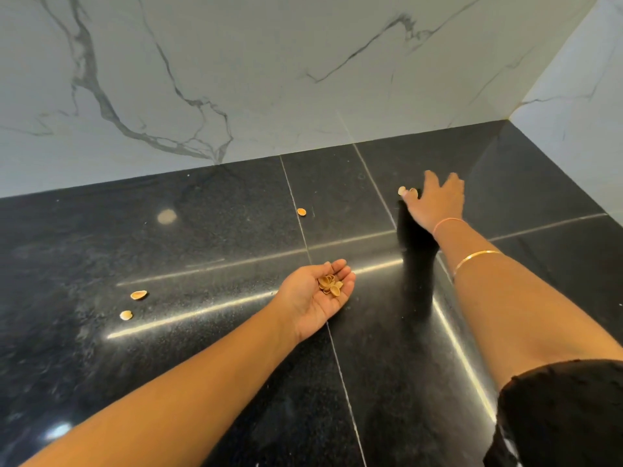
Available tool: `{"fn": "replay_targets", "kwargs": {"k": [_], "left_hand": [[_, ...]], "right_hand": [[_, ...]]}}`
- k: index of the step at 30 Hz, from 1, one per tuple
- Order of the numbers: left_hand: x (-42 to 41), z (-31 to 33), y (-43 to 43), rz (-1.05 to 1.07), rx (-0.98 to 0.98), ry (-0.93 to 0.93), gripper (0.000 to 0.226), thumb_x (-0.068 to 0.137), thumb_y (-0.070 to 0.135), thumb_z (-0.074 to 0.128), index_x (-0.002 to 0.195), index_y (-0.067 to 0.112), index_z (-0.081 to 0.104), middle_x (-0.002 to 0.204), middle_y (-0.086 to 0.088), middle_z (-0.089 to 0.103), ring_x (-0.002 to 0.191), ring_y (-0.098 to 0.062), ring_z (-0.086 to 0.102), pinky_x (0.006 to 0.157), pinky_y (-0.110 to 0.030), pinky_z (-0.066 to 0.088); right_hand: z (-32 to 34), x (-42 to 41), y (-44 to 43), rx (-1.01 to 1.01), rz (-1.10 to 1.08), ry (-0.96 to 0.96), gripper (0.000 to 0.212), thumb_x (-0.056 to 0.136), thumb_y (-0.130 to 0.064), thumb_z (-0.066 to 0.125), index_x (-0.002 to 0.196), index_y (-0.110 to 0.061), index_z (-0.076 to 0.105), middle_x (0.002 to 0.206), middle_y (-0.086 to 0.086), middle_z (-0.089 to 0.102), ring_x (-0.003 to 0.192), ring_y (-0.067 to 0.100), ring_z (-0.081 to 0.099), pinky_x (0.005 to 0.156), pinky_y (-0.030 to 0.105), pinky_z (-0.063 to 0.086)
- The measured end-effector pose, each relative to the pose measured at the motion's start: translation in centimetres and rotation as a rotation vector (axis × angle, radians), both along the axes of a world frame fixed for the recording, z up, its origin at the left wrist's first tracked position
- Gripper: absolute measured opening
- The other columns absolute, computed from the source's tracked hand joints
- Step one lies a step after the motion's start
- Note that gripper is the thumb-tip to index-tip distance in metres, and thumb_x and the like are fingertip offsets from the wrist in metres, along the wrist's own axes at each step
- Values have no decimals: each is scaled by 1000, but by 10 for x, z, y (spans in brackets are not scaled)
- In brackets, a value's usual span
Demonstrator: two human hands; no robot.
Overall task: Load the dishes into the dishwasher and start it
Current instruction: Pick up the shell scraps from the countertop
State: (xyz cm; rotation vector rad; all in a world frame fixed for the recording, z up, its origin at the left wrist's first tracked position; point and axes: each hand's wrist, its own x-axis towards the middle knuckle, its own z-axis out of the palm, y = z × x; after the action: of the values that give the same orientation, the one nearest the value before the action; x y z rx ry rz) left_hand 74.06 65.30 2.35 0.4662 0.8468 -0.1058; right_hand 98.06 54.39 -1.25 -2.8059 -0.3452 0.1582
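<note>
Black polished counter [202, 332] across the lower frame, white veined marble wall [269, 79] above. Left hand [313, 299] at centre, palm up, fingers together and lightly cupped, carrying a shell pile [329, 285] in the hollow of the palm. Right hand [438, 200] right of centre and higher in frame, back up, fingers spread apart, reaching onto the counter. One fingertip on its left edge touching one of a shell pair [402, 190] lying just left of the hand. Pinched or merely touched: cannot tell. Lone shell [301, 212] on the counter at upper centre, beside a tile joint, well apart from both hands. Two more shells [139, 294] at left of frame, near each other, flat on the counter. Pink thread [448, 221] round the right wrist, gold bangle [475, 256] further down the forearm. Black sleeve [556, 416] in the lower right corner.
</note>
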Motion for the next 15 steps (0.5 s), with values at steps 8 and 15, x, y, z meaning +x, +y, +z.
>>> {"fn": "replay_targets", "kwargs": {"k": [8,15], "left_hand": [[9,-9,-4,-21,1,21,26,100,8,37,97,-3,60,90,-13,61,85,-21,60,83,-31,50],[5,-13,-2,-20,-5,13,25,100,8,39,98,-3,61,92,-13,62,86,-21,61,82,-31,51]], "right_hand": [[5,19,-10,20,100,201,70,95,-49,42,149,-13,19,154,19,15,143,37,12,114,49,16],[-10,-15,27,-125,301,-7,47,99,-23,41,141,-3,35,146,15,34,136,34,27,112,50,24]]}}
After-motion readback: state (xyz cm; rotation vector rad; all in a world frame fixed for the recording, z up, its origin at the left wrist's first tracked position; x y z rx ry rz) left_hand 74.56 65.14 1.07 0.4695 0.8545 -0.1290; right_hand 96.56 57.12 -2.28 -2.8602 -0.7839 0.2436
